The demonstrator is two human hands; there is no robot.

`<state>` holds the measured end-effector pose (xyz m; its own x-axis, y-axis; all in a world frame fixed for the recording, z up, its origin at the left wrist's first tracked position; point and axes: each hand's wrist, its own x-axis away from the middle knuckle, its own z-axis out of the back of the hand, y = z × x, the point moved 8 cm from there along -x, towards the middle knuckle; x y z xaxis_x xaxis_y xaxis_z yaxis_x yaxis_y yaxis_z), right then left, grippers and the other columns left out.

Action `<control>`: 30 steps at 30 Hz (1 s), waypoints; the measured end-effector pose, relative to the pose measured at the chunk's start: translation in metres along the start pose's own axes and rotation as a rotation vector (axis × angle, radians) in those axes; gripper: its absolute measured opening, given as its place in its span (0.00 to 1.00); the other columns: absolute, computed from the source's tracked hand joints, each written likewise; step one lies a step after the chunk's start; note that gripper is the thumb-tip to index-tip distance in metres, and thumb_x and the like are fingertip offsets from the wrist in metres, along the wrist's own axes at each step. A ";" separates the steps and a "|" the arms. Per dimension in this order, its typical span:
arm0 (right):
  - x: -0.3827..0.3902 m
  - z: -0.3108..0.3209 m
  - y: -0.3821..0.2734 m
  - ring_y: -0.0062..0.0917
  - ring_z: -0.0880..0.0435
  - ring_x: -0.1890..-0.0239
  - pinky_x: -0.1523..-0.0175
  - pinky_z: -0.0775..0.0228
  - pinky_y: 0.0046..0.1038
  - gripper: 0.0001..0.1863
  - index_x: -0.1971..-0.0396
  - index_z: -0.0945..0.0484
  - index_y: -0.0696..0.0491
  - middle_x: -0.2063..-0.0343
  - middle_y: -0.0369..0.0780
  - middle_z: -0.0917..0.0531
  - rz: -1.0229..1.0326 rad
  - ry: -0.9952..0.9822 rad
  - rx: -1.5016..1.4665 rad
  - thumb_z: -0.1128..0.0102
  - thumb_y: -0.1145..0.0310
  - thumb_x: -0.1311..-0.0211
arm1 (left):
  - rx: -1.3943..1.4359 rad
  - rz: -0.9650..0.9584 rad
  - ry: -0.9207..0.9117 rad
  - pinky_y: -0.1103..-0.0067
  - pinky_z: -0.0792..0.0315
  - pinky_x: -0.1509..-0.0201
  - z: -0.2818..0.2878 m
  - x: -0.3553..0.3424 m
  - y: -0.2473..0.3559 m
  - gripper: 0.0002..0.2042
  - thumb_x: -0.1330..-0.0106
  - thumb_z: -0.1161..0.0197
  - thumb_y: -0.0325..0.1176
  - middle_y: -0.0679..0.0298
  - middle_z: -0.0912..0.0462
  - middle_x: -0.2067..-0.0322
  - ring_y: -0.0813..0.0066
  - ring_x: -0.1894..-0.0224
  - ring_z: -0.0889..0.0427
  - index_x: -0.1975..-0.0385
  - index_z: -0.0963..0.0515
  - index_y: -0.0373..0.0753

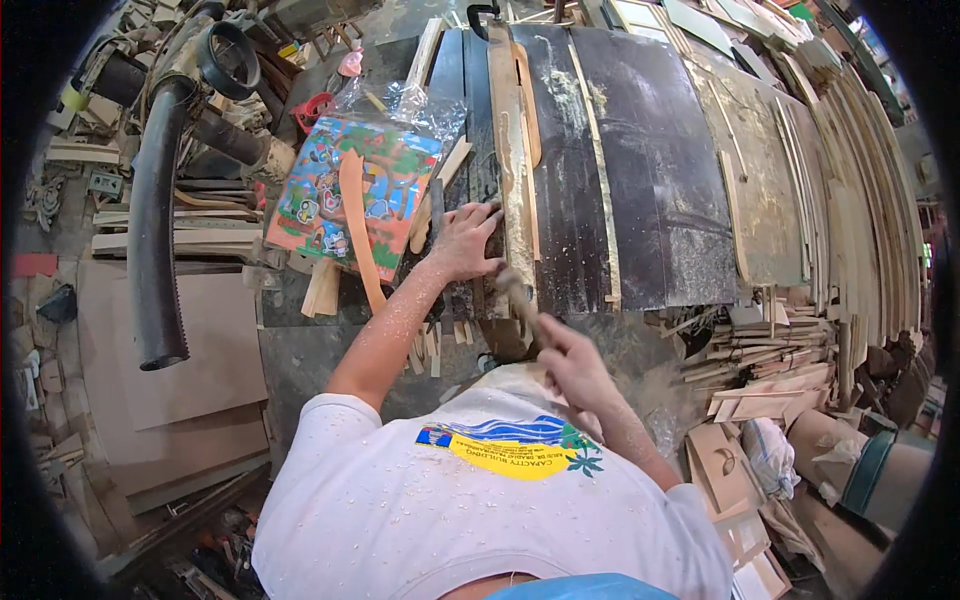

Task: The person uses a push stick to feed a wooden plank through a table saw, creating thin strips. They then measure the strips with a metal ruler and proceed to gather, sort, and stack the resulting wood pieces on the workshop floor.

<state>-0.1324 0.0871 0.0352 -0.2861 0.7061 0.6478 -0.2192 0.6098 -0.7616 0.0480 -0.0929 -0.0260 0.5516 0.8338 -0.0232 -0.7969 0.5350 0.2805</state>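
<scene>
Left hand (467, 242) lies at the left edge of the board (514, 170), fingers loosely bent; cannot tell whether it grips anything. Right hand (578, 370) is closed round a tool (514, 287), blurred, at the board's near end. Board is dusty, lying on the dark bench (650, 150). Clamp (485, 13) at board's far end. Left of board: coloured sheet (405, 155), curved strip (353, 200) across it.

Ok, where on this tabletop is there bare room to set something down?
Widest: the dark panel, dusty, between the thin pale strip and the brownish board. A narrower gap runs between that strip and the long plank. Crowded: left of the left hand, with the patterned sheet; and far right, with stacked boards.
</scene>
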 end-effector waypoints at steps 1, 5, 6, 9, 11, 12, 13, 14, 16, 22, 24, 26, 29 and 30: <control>-0.009 0.022 0.003 0.19 0.18 0.76 0.68 0.23 0.27 0.33 0.30 0.34 0.52 0.56 0.46 0.14 0.068 0.164 -0.025 0.46 0.72 0.38 | 0.098 0.067 -0.004 0.59 0.48 0.28 -0.001 -0.001 -0.006 0.45 0.48 0.31 0.53 0.53 0.36 0.32 0.57 0.28 0.41 0.31 0.37 0.37; -0.033 0.116 0.001 0.48 0.17 0.57 0.50 0.25 0.41 0.27 0.39 0.28 0.58 0.47 0.52 0.21 0.376 0.788 0.444 0.41 0.68 0.39 | 0.340 0.245 0.025 0.56 0.49 0.27 -0.005 -0.009 -0.003 0.47 0.45 0.35 0.53 0.47 0.37 0.32 0.53 0.27 0.41 0.28 0.45 0.34; -0.038 0.131 0.001 0.46 0.18 0.57 0.50 0.26 0.40 0.26 0.40 0.26 0.57 0.52 0.51 0.21 0.401 0.855 0.527 0.41 0.69 0.40 | 0.349 0.279 0.047 0.56 0.49 0.27 -0.007 -0.013 0.005 0.47 0.44 0.36 0.53 0.45 0.37 0.32 0.52 0.27 0.41 0.28 0.48 0.34; -0.042 0.158 -0.005 0.43 0.19 0.57 0.50 0.27 0.40 0.23 0.44 0.22 0.56 0.63 0.48 0.20 0.417 1.036 0.716 0.39 0.70 0.40 | 0.247 0.408 0.055 0.53 0.51 0.25 -0.016 -0.025 0.029 0.51 0.44 0.33 0.51 0.45 0.42 0.30 0.48 0.27 0.45 0.26 0.54 0.36; -0.029 0.160 -0.007 0.44 0.20 0.56 0.52 0.26 0.41 0.20 0.48 0.21 0.57 0.62 0.46 0.22 0.406 1.102 0.844 0.37 0.68 0.40 | 0.192 0.468 0.073 0.52 0.52 0.25 -0.018 -0.030 0.041 0.51 0.45 0.31 0.48 0.45 0.45 0.29 0.46 0.26 0.47 0.26 0.54 0.37; -0.025 0.152 -0.004 0.41 0.19 0.58 0.53 0.26 0.40 0.17 0.50 0.19 0.56 0.63 0.45 0.21 0.478 1.038 0.792 0.37 0.68 0.39 | 0.173 0.492 0.060 0.52 0.52 0.25 -0.020 -0.031 0.045 0.50 0.45 0.31 0.48 0.45 0.44 0.30 0.46 0.27 0.46 0.26 0.53 0.38; -0.019 0.141 0.001 0.39 0.18 0.60 0.55 0.26 0.38 0.15 0.53 0.18 0.56 0.64 0.44 0.20 0.599 0.990 0.741 0.37 0.69 0.39 | 0.151 0.505 0.069 0.52 0.52 0.25 -0.020 -0.032 0.047 0.49 0.45 0.31 0.48 0.44 0.44 0.30 0.46 0.27 0.46 0.26 0.53 0.39; -0.035 0.127 0.029 0.36 0.18 0.61 0.55 0.25 0.36 0.13 0.55 0.17 0.56 0.66 0.44 0.19 0.477 0.674 0.567 0.37 0.68 0.38 | 0.118 0.521 0.078 0.51 0.51 0.25 -0.018 -0.032 0.047 0.48 0.45 0.32 0.47 0.44 0.43 0.31 0.46 0.27 0.46 0.27 0.52 0.39; -0.060 0.072 0.099 0.28 0.16 0.64 0.55 0.25 0.29 0.11 0.58 0.16 0.56 0.68 0.43 0.15 0.273 0.064 0.179 0.40 0.67 0.36 | 0.126 0.515 0.100 0.51 0.51 0.26 -0.017 -0.032 0.047 0.47 0.44 0.32 0.47 0.45 0.42 0.32 0.46 0.27 0.45 0.27 0.51 0.40; -0.202 0.057 0.218 0.32 0.20 0.45 0.40 0.29 0.36 0.20 0.41 0.25 0.56 0.50 0.40 0.17 0.453 0.727 0.625 0.45 0.63 0.28 | 0.144 0.490 0.196 0.51 0.48 0.29 -0.014 -0.027 0.047 0.44 0.44 0.34 0.45 0.47 0.36 0.38 0.47 0.31 0.40 0.28 0.48 0.41; -0.223 0.064 0.218 0.33 0.21 0.43 0.37 0.31 0.37 0.21 0.40 0.26 0.56 0.47 0.40 0.17 0.604 0.982 0.411 0.46 0.63 0.28 | 0.137 0.494 0.213 0.51 0.47 0.30 -0.012 -0.026 0.047 0.43 0.45 0.35 0.45 0.47 0.35 0.40 0.46 0.32 0.38 0.28 0.47 0.41; -0.243 0.066 0.216 0.33 0.21 0.43 0.37 0.31 0.37 0.21 0.40 0.26 0.56 0.47 0.40 0.17 0.567 0.990 0.073 0.46 0.63 0.28 | 0.145 0.472 0.244 0.52 0.46 0.31 -0.008 -0.026 0.049 0.43 0.45 0.35 0.45 0.47 0.34 0.42 0.46 0.34 0.37 0.29 0.45 0.41; -0.246 0.070 0.197 0.33 0.22 0.42 0.37 0.31 0.37 0.21 0.40 0.26 0.56 0.47 0.40 0.17 0.503 0.982 -0.202 0.46 0.63 0.28 | 0.147 0.473 0.247 0.53 0.45 0.31 -0.006 -0.027 0.049 0.42 0.45 0.34 0.45 0.47 0.34 0.41 0.46 0.34 0.37 0.30 0.44 0.40; -0.244 0.074 0.190 0.33 0.22 0.42 0.37 0.31 0.37 0.21 0.40 0.26 0.56 0.47 0.40 0.17 0.498 0.979 -0.239 0.46 0.63 0.28 | 0.150 0.478 0.232 0.53 0.44 0.31 -0.007 -0.027 0.049 0.42 0.45 0.34 0.45 0.47 0.34 0.41 0.46 0.34 0.37 0.30 0.43 0.40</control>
<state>-0.1735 0.0041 -0.2685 0.5867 0.8049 0.0890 -0.0702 0.1600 -0.9846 -0.0076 -0.0886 -0.0179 0.0550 0.9963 -0.0654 -0.8921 0.0784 0.4451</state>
